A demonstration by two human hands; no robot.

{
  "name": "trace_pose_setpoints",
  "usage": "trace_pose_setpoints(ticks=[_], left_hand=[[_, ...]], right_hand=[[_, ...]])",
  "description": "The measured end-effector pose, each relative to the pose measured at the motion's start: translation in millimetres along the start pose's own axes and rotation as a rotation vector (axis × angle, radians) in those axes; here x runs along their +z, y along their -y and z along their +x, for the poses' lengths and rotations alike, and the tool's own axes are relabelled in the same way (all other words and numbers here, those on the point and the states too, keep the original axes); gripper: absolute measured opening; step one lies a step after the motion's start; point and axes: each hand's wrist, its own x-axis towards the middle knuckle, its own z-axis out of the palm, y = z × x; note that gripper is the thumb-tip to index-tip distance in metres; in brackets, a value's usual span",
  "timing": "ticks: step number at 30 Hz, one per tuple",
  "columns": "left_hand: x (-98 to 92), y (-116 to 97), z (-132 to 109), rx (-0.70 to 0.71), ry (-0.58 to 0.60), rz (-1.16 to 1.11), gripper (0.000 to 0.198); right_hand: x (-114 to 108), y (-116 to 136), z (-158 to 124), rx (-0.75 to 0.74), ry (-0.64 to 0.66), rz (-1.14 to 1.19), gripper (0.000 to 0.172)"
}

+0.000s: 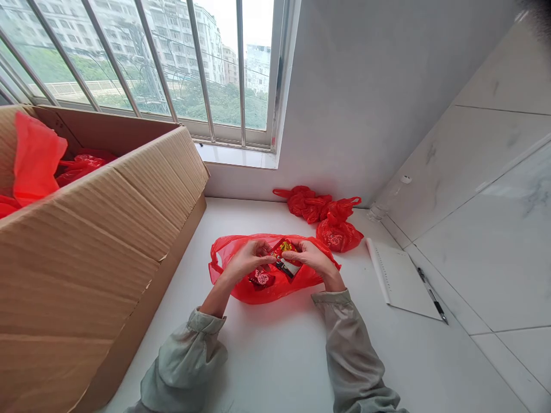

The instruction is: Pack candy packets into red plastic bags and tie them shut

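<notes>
The red packet, printed in yellow, black and white, sits between my two hands, over the mouth of a spread red plastic bag on the white worktop. It lies to the right of my left hand and to the left of my right hand, about equally near both. It is turned cornerwise to me, its longer line seeming to slant from far left to near right, though my fingers cover part of its outline.

My right hand is closed in a pinch, the thumb laid over the packet's upper face. My left hand is nearly closed too, thumb and curled fingers gripping the left edge; whether its fingertips reach underneath, I can't tell. Just below the packet and to its left, a dark red item with a pale pink print rests in the bag, apart from my fingertips.

Beyond the bag, near the wall, lies a tied red bundle; a notepad and a pen lie off to my right.
</notes>
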Motion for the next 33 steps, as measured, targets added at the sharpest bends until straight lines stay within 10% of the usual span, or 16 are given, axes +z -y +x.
trace_pose_setpoints(ticks=[19,25,33], left_hand=[[6.4,-2.3,-0.7,-0.072,-0.094,-0.139,0.041],[15.3,-5.9,-1.6,-0.113,0.132,-0.152,0.04],[9.6,-3.5,0.1,-0.083,0.133,-0.151,0.034]], right_hand=[[-1.6,-5.2,5.0,-0.044,-0.084,0.071,0.031],[-2.7,-9.6,9.1,-0.091,-0.14,0.108,0.033],[-3.8,-14.7,10.9,-0.026,-0.117,0.139,0.037]])
